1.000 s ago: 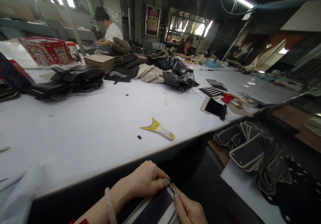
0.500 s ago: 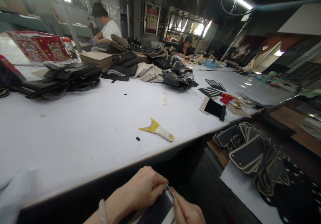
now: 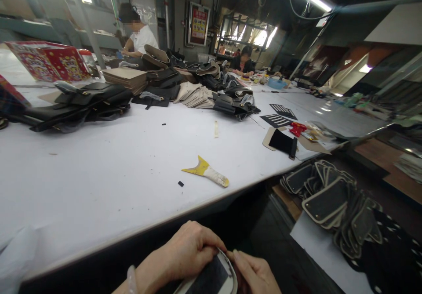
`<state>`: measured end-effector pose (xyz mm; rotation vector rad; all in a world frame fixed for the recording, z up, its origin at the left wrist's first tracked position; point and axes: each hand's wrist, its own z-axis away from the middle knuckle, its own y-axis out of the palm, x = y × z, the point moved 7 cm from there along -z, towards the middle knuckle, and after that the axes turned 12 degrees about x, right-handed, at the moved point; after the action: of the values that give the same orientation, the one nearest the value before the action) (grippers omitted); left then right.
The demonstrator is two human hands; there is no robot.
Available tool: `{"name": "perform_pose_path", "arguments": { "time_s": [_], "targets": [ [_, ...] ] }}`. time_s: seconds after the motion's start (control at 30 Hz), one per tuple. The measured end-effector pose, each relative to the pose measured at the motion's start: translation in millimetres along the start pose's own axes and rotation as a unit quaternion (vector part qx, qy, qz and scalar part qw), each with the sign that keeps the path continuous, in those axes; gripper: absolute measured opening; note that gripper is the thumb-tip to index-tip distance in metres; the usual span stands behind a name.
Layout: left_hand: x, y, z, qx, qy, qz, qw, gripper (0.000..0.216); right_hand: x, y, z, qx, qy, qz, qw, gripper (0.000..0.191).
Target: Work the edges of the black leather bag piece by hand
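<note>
Near bottom edge, below the table [image 3: 108, 175] rim: both hands together on one piece. Left hand [image 3: 184, 252] curled over the near left side of a dark panel with pale rounded edging [image 3: 211, 278], fingers closed on its upper rim. Right hand [image 3: 255, 274] meets it from the right, fingertips pinched at the panel's far right corner, touching the edging. Grip on both sides is tight on the panel; thumbs mostly hidden. A pale bangle [image 3: 131, 278] sits on the left wrist.

On the white table, just beyond the hands: a yellow-and-white scraper tool [image 3: 207, 174] lying flat, a small black scrap [image 3: 180, 183] near its left. Farther right, a black flap on a tan card [image 3: 281, 141], red bits [image 3: 297, 128], striped black pieces [image 3: 280, 114].

Far left: black bags [image 3: 82, 103] heaped, a red printed box [image 3: 49, 61] behind, a tan stack of boards [image 3: 127, 78]. Mid-far: more bags and pale cut pieces [image 3: 196, 95].

Right of the table, lower down: a pile of dark edged panels [image 3: 329, 201], same kind as the held one.

Two other people sit at the far end, working.
</note>
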<state>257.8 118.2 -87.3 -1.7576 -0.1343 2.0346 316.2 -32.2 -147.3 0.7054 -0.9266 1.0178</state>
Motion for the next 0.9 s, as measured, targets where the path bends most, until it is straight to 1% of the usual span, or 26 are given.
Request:
{"name": "perform_pose_path", "arguments": {
  "time_s": [0.03, 0.1, 0.13, 0.2, 0.27, 0.33, 0.53, 0.63, 0.7, 0.77, 0.83, 0.9],
  "targets": [
    [1.2, 0.2, 0.4, -0.004, -0.006, -0.002, 1.000, 0.040, -0.8, 2.0, -4.1, 0.008, -0.002, -0.081, 0.997, 0.046],
    [1.8, 0.4, 1.2, -0.009, -0.007, -0.001, 1.000, 0.040, -0.3, 8.5, -13.0, 0.029, -0.018, -0.219, 0.975, 0.037],
    [1.2, 0.4, 1.5, -0.011, -0.002, 0.000, 1.000, 0.040, 1.3, 13.2, -17.0, 0.049, -0.024, -0.258, 0.965, 0.035],
    [0.1, -0.4, 1.7, -0.018, 0.008, 0.002, 1.000, 0.038, 7.5, 22.0, -22.1, 0.096, -0.031, -0.273, 0.957, 0.038],
    [0.5, -0.9, 1.5, -0.020, 0.010, 0.004, 1.000, 0.036, 14.6, 27.4, -23.2, 0.132, -0.033, -0.247, 0.959, 0.041],
    [3.6, -0.9, 1.0, -0.016, -0.001, 0.010, 1.000, 0.036, 19.9, 28.1, -22.2, 0.147, -0.032, -0.206, 0.967, 0.040],
    [11.6, -2.1, 1.0, -0.007, -0.036, 0.037, 0.999, 0.036, 24.4, 21.9, -20.5, 0.135, -0.004, -0.060, 0.989, 0.046],
    [10.2, -3.8, 2.9, -0.013, -0.040, 0.048, 0.998, 0.037, 29.8, 18.7, -20.9, 0.117, 0.016, 0.041, 0.992, 0.051],
    [8.4, -5.2, 4.6, -0.015, -0.038, 0.051, 0.998, 0.038, 36.9, 17.9, -21.2, 0.112, 0.026, 0.130, 0.985, 0.052],
    [7.3, -6.9, 6.5, -0.014, -0.035, 0.050, 0.998, 0.040, 43.8, 18.6, -22.0, 0.117, 0.039, 0.209, 0.970, 0.050],
    [7.0, -9.1, 8.3, -0.017, -0.029, 0.046, 0.998, 0.041, 47.9, 20.0, -23.5, 0.128, 0.060, 0.259, 0.956, 0.048],
    [7.2, -11.4, 9.7, -0.022, -0.027, 0.045, 0.998, 0.041, 49.8, 22.2, -25.8, 0.146, 0.075, 0.279, 0.946, 0.044]
  ]
}}
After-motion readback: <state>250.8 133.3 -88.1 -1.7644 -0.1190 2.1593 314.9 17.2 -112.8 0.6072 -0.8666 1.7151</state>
